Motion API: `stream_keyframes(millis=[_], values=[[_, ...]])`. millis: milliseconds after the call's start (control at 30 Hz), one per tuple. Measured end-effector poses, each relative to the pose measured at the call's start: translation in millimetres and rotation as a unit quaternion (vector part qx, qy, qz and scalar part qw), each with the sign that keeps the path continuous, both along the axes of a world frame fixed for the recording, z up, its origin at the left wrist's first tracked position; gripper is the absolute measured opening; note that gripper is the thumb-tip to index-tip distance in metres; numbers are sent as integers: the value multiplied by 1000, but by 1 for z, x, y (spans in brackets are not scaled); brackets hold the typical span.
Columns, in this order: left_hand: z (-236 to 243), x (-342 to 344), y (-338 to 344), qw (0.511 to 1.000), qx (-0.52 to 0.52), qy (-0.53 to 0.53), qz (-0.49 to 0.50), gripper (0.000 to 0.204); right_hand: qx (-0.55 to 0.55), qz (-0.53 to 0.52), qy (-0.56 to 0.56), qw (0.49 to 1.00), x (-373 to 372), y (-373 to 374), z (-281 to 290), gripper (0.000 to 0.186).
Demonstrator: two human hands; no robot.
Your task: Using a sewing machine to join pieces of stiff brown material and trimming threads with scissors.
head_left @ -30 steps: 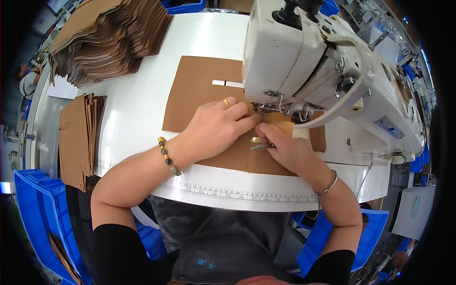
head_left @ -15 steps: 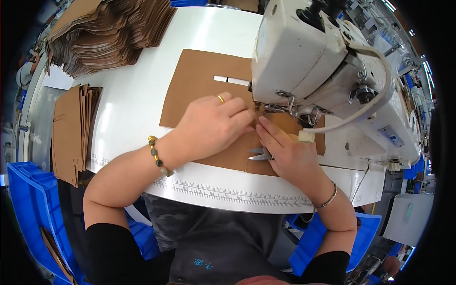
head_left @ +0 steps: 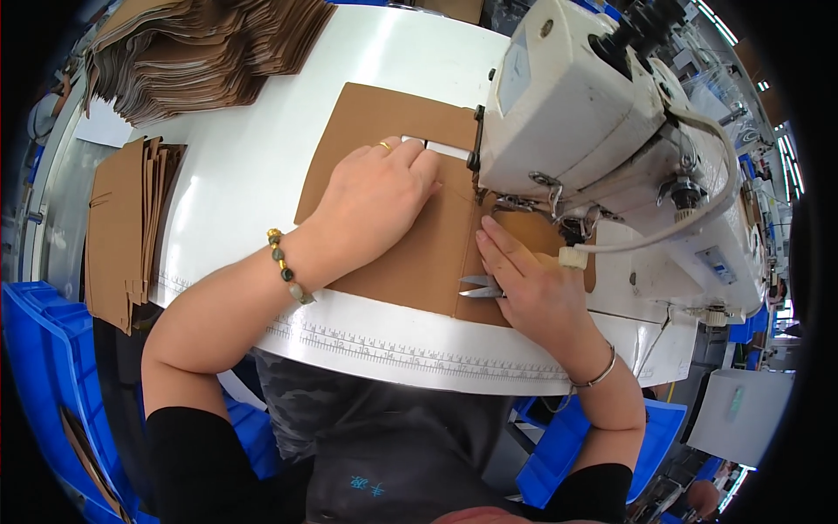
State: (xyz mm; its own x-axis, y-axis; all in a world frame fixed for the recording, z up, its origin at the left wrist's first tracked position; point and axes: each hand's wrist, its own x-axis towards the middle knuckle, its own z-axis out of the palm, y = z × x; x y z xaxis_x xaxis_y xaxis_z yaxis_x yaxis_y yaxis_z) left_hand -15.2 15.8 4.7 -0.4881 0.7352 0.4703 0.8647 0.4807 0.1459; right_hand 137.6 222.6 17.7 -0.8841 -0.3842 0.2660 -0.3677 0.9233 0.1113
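Observation:
A brown sheet [head_left: 358, 113] with a narrow slot [head_left: 449, 148] lies on the white sewing table under a white industrial sewing machine [head_left: 567, 113], near its needle area. My left hand [head_left: 380, 196], fingers curled, is on the sheet by the slot's left end; its fingertips and anything in them are hidden. Just right of the needle area, my right hand [head_left: 537, 288] rests with index and middle fingers stretched along the sheet. Silver scissors [head_left: 480, 288] are held in that hand, blades pointing left and slightly apart.
Tall stacks of brown pieces [head_left: 201, 52] cover the back left, and an upright bundle [head_left: 113, 227] sits at the left edge. Blue bins [head_left: 44, 367] flank my body below the table. A co-worker's arm shows at the far left.
My left hand has moved up and left, away from the needle, toward the slot. My right hand's fingers have straightened along the sheet. The view has shifted slightly.

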Motion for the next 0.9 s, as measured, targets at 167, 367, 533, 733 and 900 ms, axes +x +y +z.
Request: stream_keyframes(millis=[167,367,533,733,900], values=[[14,19,-2,997,-6,-22,-75,27,12,-3,5,1000,1,2,1,39],[9,36,-11,987,-79,-61,-122,63,4,3,14,1000,-1,3,1,37],[6,35,-7,987,-86,-62,-123,71,21,-7,25,999,-1,9,-2,34],[1,34,-10,989,-84,-60,-108,71,67,-66,7,996,21,18,30,25],[-6,34,-4,991,-45,-44,-116,70,2,-165,389,906,108,155,95,16]])
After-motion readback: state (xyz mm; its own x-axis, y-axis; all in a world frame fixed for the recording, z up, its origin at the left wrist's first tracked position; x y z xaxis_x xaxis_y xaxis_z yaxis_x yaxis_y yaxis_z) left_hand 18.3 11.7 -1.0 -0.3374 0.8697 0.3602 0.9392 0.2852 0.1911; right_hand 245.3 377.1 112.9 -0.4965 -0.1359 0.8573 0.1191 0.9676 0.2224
